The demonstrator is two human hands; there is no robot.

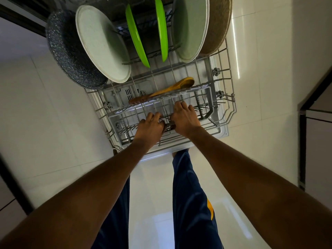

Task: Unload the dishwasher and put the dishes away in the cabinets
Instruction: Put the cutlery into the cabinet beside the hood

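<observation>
The grey wire dishwasher rack is pulled out over the open door. Both my hands are at its front rail: my left hand and my right hand curl their fingers round the wires side by side. Upright in the rack stand a dark speckled pan, a pale green plate, two bright green plates, another pale green plate and a brown woven round piece. A wooden spoon lies across the rack just beyond my hands.
Glossy white floor tiles surround the dishwasher door. Dark-framed cabinet edges stand at the right and the far left. My legs in dark blue trousers are directly below the door.
</observation>
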